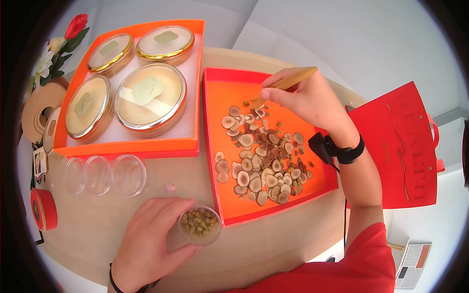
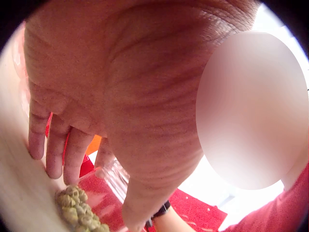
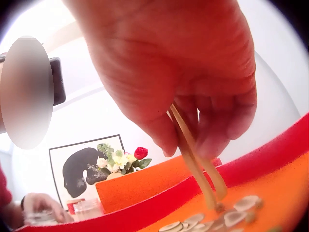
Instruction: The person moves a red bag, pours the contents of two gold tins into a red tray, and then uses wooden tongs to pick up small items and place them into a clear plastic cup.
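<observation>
My left hand (image 1: 155,239) grips a small clear round jar at its rim and side; the jar holds greenish dried buds (image 1: 199,222), which the left wrist view also shows as buds (image 2: 79,210). Between thumb and fingers, my right hand (image 1: 312,100) pinches wooden tweezers (image 1: 295,78). In the right wrist view the tweezers' (image 3: 193,162) tips are down at the slices in the orange-lined red tray (image 1: 222,105). Round pale slices (image 1: 255,184), brown pieces (image 1: 266,146) and a few green buds lie mixed in that tray.
An orange box (image 1: 132,146) with several oval gold-rimmed containers stands at the back left. Several clear round lids or jars (image 1: 128,175) sit in front of it. A red bag (image 1: 405,151) is at the right, flowers (image 1: 53,49) at the far left, a red tape roll (image 1: 45,209) below them.
</observation>
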`<state>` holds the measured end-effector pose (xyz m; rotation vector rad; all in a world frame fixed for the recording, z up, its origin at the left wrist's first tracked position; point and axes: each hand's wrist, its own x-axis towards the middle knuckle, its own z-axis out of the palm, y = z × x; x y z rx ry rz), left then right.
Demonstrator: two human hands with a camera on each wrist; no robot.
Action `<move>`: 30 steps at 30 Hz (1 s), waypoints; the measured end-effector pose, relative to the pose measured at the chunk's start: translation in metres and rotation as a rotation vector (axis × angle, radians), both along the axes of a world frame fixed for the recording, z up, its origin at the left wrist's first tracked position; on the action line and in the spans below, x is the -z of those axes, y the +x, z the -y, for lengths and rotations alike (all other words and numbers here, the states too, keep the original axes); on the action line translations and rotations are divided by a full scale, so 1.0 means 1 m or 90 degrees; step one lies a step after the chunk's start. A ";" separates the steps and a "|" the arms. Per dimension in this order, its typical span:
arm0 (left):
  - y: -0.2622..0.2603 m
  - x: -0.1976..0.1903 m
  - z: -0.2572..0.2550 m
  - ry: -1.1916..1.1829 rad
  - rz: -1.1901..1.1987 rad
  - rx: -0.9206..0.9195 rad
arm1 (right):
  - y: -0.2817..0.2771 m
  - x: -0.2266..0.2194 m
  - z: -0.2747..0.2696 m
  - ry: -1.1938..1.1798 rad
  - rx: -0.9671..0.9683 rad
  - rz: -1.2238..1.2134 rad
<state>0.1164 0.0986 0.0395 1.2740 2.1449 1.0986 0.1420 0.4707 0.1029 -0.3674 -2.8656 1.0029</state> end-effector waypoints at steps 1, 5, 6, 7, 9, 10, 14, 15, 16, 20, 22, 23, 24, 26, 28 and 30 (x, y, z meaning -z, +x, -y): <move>0.000 -0.001 0.000 -0.002 -0.001 0.000 | -0.002 0.000 0.002 0.006 0.015 0.006; -0.001 -0.002 -0.002 -0.003 0.004 0.000 | -0.007 0.009 -0.003 0.000 0.012 -0.012; -0.001 -0.002 -0.002 -0.002 0.002 0.000 | -0.007 0.008 -0.002 -0.004 0.013 -0.013; -0.001 -0.002 -0.002 -0.001 0.000 0.000 | -0.007 0.008 -0.002 -0.009 0.015 -0.014; -0.002 -0.002 -0.002 -0.002 0.000 0.001 | -0.009 0.009 -0.003 0.000 0.024 -0.009; -0.001 -0.003 -0.002 -0.004 0.003 0.001 | -0.012 0.012 -0.005 0.013 0.031 -0.003; -0.001 -0.002 -0.001 -0.006 0.004 0.000 | -0.010 0.018 -0.005 0.037 0.027 -0.057; -0.001 -0.002 -0.001 -0.002 0.002 0.002 | -0.007 0.015 -0.002 0.032 0.034 -0.060; -0.001 -0.001 -0.001 0.001 0.001 0.003 | -0.003 0.007 0.005 0.026 0.039 -0.064; -0.005 -0.001 0.002 -0.006 0.009 0.014 | 0.022 -0.010 0.031 -0.072 -0.026 -0.131; -0.003 -0.001 0.003 -0.001 0.002 0.005 | 0.040 -0.024 0.062 -0.194 -0.048 -0.142; -0.002 0.000 0.003 -0.001 -0.003 0.000 | 0.046 -0.024 0.064 -0.171 -0.129 -0.177; -0.002 0.000 0.003 -0.004 -0.002 0.002 | 0.049 -0.021 0.069 -0.160 -0.185 -0.197; -0.002 0.000 0.002 -0.004 -0.008 0.010 | 0.056 -0.016 0.079 -0.149 -0.277 -0.220; -0.002 0.004 0.003 0.002 -0.003 0.010 | 0.060 -0.009 0.089 -0.142 -0.326 -0.220; -0.002 0.006 0.004 0.013 -0.002 0.010 | 0.061 -0.006 0.098 -0.131 -0.347 -0.204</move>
